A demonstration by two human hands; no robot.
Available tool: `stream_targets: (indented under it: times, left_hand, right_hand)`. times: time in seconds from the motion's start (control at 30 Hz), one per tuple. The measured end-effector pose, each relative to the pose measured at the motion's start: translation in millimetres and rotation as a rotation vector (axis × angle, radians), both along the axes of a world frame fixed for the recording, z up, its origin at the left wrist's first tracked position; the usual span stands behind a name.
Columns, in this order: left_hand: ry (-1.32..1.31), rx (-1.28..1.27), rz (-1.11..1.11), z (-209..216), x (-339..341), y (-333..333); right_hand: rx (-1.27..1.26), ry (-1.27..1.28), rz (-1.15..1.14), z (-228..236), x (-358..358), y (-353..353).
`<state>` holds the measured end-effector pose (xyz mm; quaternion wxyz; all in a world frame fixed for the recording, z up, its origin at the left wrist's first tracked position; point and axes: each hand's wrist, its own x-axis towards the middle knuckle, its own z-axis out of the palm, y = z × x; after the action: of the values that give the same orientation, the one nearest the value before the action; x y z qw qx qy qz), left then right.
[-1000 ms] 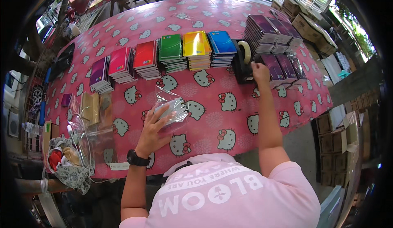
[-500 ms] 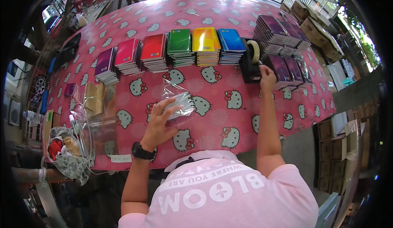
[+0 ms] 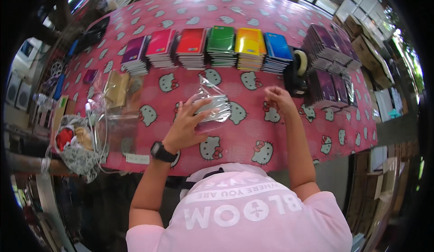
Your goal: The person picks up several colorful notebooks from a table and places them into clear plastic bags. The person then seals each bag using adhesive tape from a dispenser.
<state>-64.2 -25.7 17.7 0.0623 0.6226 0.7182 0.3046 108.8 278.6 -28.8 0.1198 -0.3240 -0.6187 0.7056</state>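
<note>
A wire-bound notebook in clear plastic film (image 3: 218,110) lies on the pink table cover, a loose flap of film sticking up at its far side. My left hand (image 3: 186,124) rests over the packet's left part, fingers spread and stretched out. To the packet's right, my right hand (image 3: 280,100) hovers with thumb and fingers pinched together; anything between them is too small to make out. Just beyond that hand stands a black tape dispenser (image 3: 296,82) with a roll of pale tape (image 3: 300,62).
Stacks of notebooks in purple, pink, red, green (image 3: 221,39), yellow and blue form a row across the table. Wrapped purple notebooks (image 3: 326,87) are piled at right. On the left lie clear plastic sleeves (image 3: 120,132), a brown block (image 3: 116,89) and a cloth bag (image 3: 81,155) with a cord.
My right hand has come away from the tape dispenser, moving left and nearer to the packet with its fingers pinched. My left hand stays on the packet. The whole view has shifted slightly.
</note>
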Motion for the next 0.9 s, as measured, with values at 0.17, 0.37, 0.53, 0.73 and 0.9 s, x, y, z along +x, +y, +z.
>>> stream_targets:
  times: [0.17,0.37,0.53,0.73,0.9]
  left_hand:
    - [0.139,-0.140,-0.060,9,-10,-7]
    - [0.139,-0.139,-0.091,6,-13,-5]
    - [0.137,-0.140,-0.090,3,-16,-8]
    - [0.106,0.051,-0.014,-3,-7,-6]
    - [0.088,0.343,0.205,-36,5,-7]
  right_hand:
    - [0.127,0.263,0.466,93,-81,-78]
    - [0.025,0.320,0.760,103,-117,-94]
    - [1.090,-0.332,0.598,96,-108,-116]
    - [1.134,-0.377,0.469,91,-69,-58]
    - [0.902,0.452,0.574,75,-44,-116]
